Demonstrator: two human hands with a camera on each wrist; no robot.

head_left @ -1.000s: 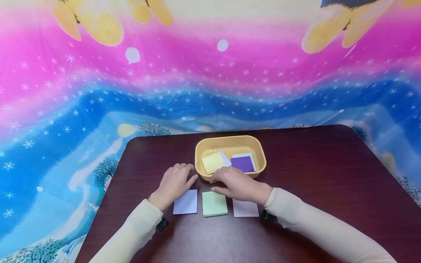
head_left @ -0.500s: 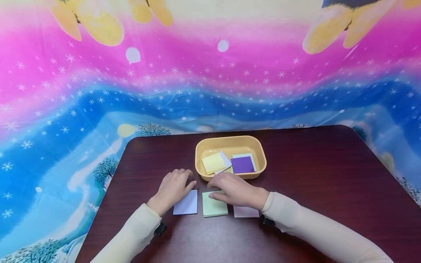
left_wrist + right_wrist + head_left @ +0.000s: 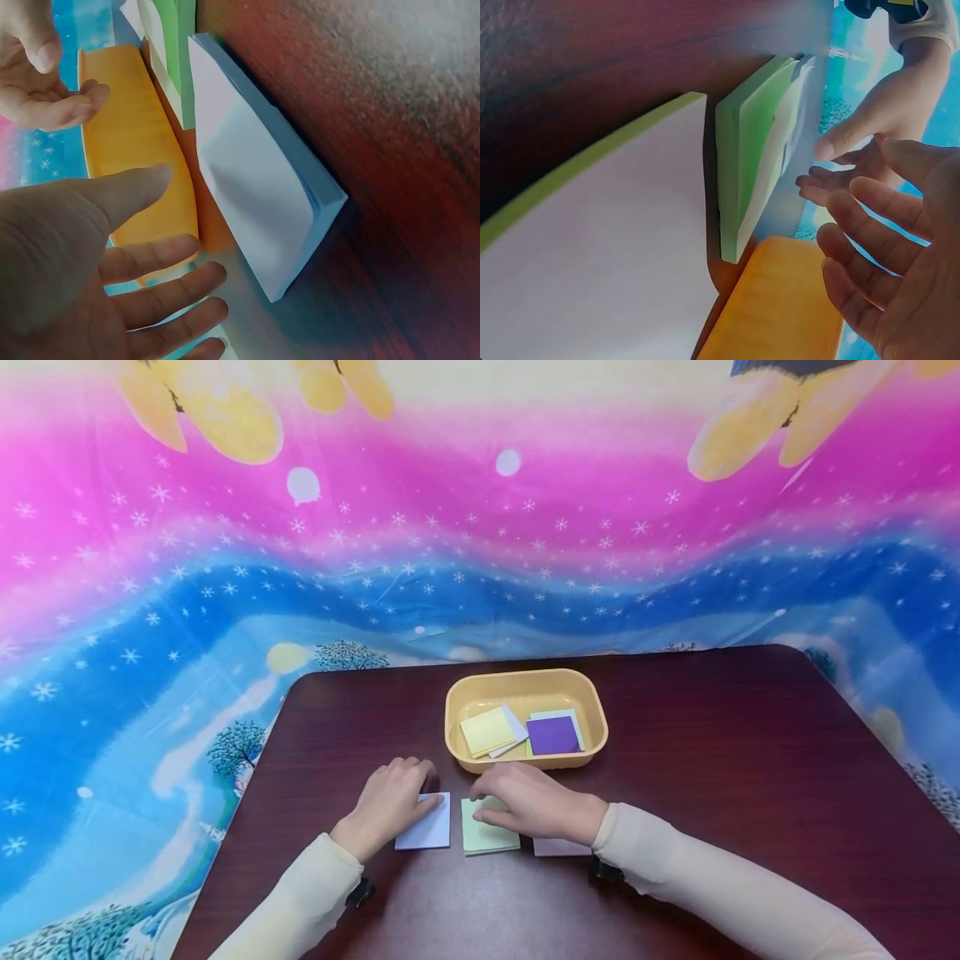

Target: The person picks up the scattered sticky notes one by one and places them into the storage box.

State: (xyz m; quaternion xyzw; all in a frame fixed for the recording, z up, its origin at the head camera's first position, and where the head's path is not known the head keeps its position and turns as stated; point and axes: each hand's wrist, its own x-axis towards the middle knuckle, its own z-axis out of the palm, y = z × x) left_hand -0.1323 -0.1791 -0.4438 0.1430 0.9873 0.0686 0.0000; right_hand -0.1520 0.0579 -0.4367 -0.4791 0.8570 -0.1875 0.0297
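Three square sticky-note pads lie in a row on the table: a lavender one point(image 3: 424, 837), a light green one point(image 3: 489, 841) and a pale pinkish one point(image 3: 562, 847), partly covered by the right wrist. My left hand point(image 3: 388, 803) hovers over the lavender pad's far left corner. In the left wrist view its fingers point(image 3: 169, 289) are spread beside that pad, holding nothing. Over the far part of the green pad is my right hand point(image 3: 536, 803), its relaxed fingers point(image 3: 874, 247) bare of any object in the right wrist view.
A yellow plastic tray point(image 3: 525, 678) stands just beyond the hands. Inside it are a yellow pad point(image 3: 484, 731), a purple pad point(image 3: 553, 735) and several paler ones beneath. A patterned cloth point(image 3: 480, 552) hangs behind the dark wooden table point(image 3: 697, 735).
Both hands have drawn back from the tray toward the near side, the right one down over the green pad. The pads and tray stay where they were.
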